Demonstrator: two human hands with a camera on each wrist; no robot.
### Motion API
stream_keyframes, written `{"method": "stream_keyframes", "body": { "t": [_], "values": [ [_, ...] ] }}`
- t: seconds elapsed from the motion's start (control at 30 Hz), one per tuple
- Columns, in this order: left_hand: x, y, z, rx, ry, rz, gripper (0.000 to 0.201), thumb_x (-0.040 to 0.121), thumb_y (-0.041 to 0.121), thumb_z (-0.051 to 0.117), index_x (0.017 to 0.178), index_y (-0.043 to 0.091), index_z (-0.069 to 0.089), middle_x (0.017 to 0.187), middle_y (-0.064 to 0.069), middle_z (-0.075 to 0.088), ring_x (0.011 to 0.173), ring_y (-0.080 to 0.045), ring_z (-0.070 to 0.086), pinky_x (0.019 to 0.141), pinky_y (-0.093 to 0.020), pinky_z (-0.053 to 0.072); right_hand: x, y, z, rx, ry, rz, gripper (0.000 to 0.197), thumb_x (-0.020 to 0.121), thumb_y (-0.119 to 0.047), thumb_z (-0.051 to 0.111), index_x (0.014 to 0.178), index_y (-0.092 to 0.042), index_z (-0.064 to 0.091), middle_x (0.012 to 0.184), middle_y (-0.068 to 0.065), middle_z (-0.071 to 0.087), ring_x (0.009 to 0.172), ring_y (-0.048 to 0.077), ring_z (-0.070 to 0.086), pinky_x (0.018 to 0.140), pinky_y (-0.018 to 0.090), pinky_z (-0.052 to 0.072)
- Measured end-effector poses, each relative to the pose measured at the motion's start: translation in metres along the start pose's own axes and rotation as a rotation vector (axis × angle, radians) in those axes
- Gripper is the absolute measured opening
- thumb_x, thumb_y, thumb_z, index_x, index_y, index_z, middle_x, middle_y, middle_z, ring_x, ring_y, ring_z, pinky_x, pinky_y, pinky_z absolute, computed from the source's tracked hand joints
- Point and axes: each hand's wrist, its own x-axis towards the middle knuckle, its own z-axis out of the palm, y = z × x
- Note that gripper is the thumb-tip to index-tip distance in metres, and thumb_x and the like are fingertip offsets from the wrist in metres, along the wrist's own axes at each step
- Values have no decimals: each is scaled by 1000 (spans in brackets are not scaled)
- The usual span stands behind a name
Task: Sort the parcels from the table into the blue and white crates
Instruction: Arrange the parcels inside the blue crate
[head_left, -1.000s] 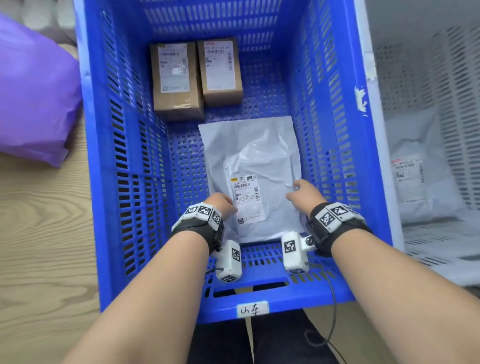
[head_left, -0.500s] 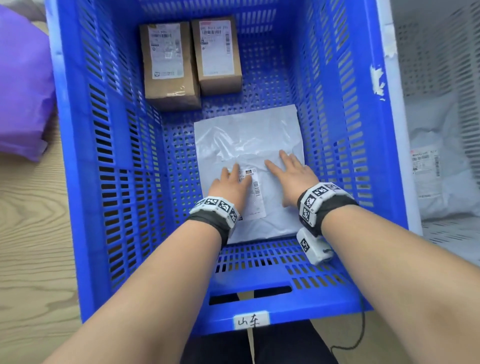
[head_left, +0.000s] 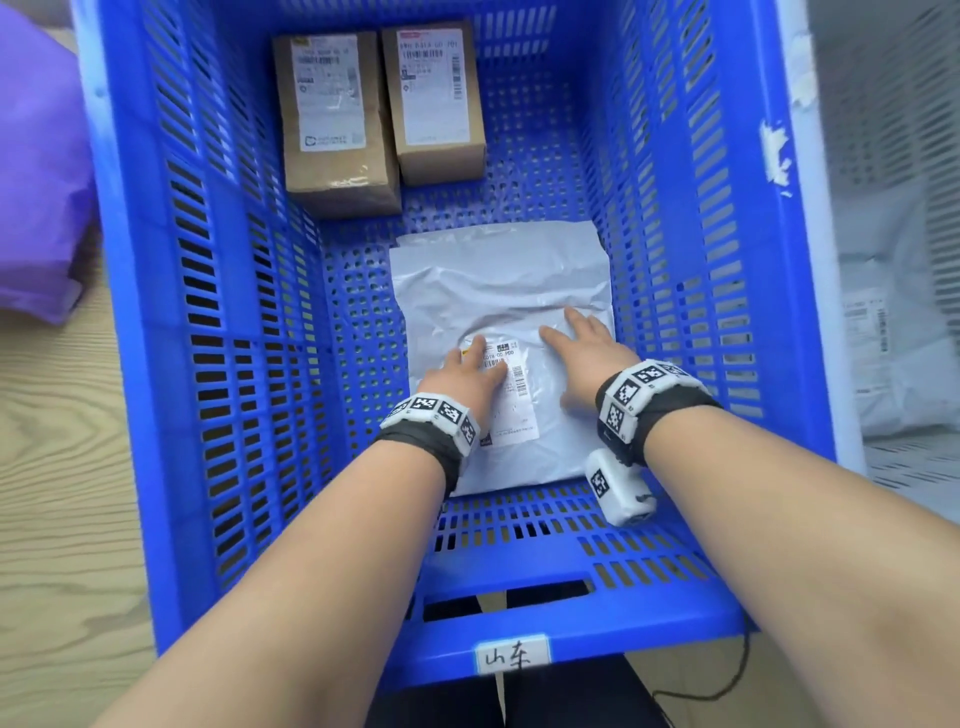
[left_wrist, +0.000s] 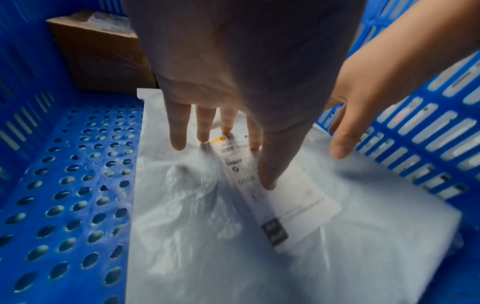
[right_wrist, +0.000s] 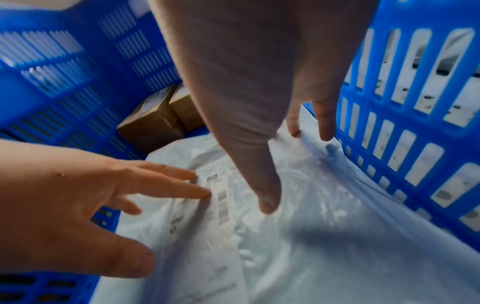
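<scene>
Grey poly-mailer parcel (head_left: 501, 312) lay flat on the floor of the blue crate (head_left: 670, 587), toward 6 o'clock, label side up, its right edge riding slightly up the 3 o'clock wall in the right wrist view. Looked light, soft and slick: crinkled film with a flatter pad of contents under the label. Best pinched at an edge or corner, or scooped under both short sides; likely to slide under flat palms alone. Left hand (head_left: 470, 376) rested flat on the label, fingers (left_wrist: 179, 131) straight and spread, gripping nothing. Right hand (head_left: 584, 351) rested flat beside it toward 3 o'clock, fingers (right_wrist: 326, 121) extended, thumb down on the film, gripping nothing. Two brown cardboard boxes (head_left: 337, 124) stood side by side at 12 o'clock, apart from the mailer. White crate (head_left: 883, 467) sat just beside at 3 o'clock, holding another grey mailer (head_left: 883, 364). Purple bag (head_left: 36, 208) lay on the tabletop (head_left: 57, 519) at 9 o'clock.
</scene>
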Motion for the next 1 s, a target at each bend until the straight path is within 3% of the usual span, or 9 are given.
{"method": "stream_keyframes", "body": {
  "t": [0.1, 0.23, 0.43, 0.6, 0.73, 1.0],
  "values": [
    [-15, -3, -12, -34, 45, -41, 70, 91, 11, 53, 151, 32, 24, 164, 1, -12, 150, -28, 8, 101, -45, 45, -13, -5, -10, 137, 60, 38, 64, 91, -25, 62, 149, -17, 35, 161, 12, 13, 147, 31, 19, 113, 44, 32],
    [-45, -10, -40, -24, 152, -60, 68, 96, 18, 53, 154, 28, 20, 164, 0, -10, 151, -26, 5, 107, -44, 42, -37, -8, -30, 240, 130, 110, 59, 95, -30, 59, 148, -15, 39, 154, 14, 30, 138, 32, 37, 107, 40, 37],
    [-99, -20, -81, -17, 357, -48, 55, 99, 20, 47, 152, 19, 31, 164, -10, 6, 149, -28, 12, 115, -44, 30, -85, -30, -66, 285, 234, 141, 50, 95, -28, 58, 142, -13, 48, 146, 16, 42, 125, 32, 51, 96, 36, 43],
    [-143, -26, -94, -11, 525, -13, 57, 100, 22, 45, 153, 20, 27, 163, -11, 10, 150, -29, 12, 121, -43, 16, -128, -59, -90, 324, 375, 100, 48, 96, -31, 58, 140, -15, 50, 147, 14, 42, 126, 30, 51, 99, 36, 42],
    [-182, -42, -97, -44, 710, -33, 54, 96, 17, 47, 149, 20, 35, 161, -11, 20, 148, -28, 17, 120, -44, 18, -162, -90, -104, 331, 485, 6, 45, 95, -32, 60, 137, -17, 53, 145, 12, 44, 129, 31, 48, 106, 38, 40],
    [-270, -82, -73, -167, 959, -256, 55, 93, 18, 49, 147, 20, 40, 158, -10, 26, 146, -26, 22, 118, -36, 18, -209, -154, -116, 351, 654, -276, 40, 96, -29, 59, 134, -17, 56, 138, 5, 53, 126, 23, 51, 103, 36, 42]
  ]
}}
